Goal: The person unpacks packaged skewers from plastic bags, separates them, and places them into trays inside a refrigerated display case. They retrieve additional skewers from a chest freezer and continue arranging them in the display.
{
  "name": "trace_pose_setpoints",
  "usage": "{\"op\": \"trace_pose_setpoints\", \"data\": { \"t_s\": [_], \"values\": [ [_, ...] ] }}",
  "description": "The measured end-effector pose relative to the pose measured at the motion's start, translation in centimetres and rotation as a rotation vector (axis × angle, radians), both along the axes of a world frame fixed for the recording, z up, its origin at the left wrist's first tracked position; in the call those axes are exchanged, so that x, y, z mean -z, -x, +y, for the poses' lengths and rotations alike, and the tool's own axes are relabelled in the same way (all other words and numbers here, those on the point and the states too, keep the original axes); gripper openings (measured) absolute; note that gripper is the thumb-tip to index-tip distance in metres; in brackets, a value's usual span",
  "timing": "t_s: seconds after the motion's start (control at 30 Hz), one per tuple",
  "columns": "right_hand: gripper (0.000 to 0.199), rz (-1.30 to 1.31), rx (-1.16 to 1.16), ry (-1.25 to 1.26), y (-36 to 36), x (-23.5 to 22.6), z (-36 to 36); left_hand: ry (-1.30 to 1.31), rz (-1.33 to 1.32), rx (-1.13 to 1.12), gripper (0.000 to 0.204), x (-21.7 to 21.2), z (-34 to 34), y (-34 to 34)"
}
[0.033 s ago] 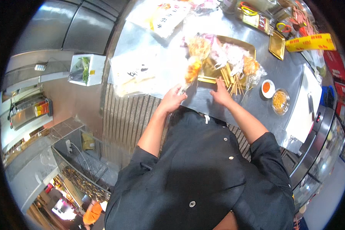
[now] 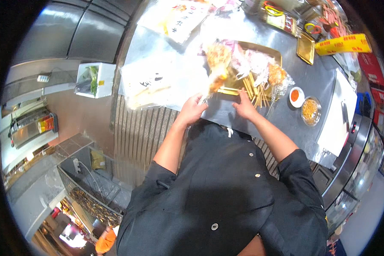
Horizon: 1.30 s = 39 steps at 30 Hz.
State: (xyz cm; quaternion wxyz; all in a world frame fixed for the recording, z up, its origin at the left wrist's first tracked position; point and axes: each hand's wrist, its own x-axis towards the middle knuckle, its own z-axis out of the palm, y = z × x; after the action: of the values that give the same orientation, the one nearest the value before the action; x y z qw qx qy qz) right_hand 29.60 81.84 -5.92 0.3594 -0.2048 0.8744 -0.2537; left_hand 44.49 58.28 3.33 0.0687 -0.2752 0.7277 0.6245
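Observation:
My left hand [image 2: 193,110] is closed round the pale lower end of an orange-brown piece of food [image 2: 218,79], seemingly on a stick; glare blurs its outline. It slants up beside the left end of a gold tray [image 2: 280,54]. My right hand [image 2: 244,107] is open, thumb and forefinger apart, at the tray's front rim; whether it touches the rim I cannot tell. Several wooden skewers [image 2: 260,99] poke out of the tray toward me, their far ends under pinkish-white food in clear film [image 2: 256,59]. Another orange-brown piece [image 2: 277,74] lies at the tray's right.
Printed plastic bags [image 2: 145,83] cover the steel table's left side. On the right stand a bowl of red powder [image 2: 295,97], a cup of yellowish bits [image 2: 311,111] and a white board [image 2: 336,117] with a dark knife [image 2: 344,112]. Scissors [image 2: 274,9] and a yellow box [image 2: 343,44] are farther back.
The piece of food in my left hand has tilted slightly and shifted a little left. My right hand stays at the tray's front. The whole view has shifted slightly.

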Motion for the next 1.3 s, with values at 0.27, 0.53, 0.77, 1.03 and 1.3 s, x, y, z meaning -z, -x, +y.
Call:
{"op": "trace_pose_setpoints", "data": {
  "t_s": [0.27,0.53,0.77,1.03,1.3],
  "values": [
    [0.013,-0.342,0.455,0.567,-4.0,-9.9,1.9,0.475,0.293,0.234,0.030,1.9,3.9,5.1],
    [0.022,0.265,0.321,0.616,-2.5,-9.2,-0.3,0.562,0.530,0.397,0.030,1.0,7.2,7.6],
    [0.014,0.249,0.257,0.766,-1.9,-7.5,2.4,0.374,0.204,0.367,0.062,-1.1,6.9,6.5],
    [0.018,-0.216,0.143,0.666,-0.9,-10.9,3.6,0.008,-0.008,0.511,0.025,-1.2,6.5,5.6],
    [0.022,0.724,-0.464,0.133,3.3,-13.5,3.4,0.791,0.240,0.565,0.016,-0.7,6.6,4.3]
  ]
}}
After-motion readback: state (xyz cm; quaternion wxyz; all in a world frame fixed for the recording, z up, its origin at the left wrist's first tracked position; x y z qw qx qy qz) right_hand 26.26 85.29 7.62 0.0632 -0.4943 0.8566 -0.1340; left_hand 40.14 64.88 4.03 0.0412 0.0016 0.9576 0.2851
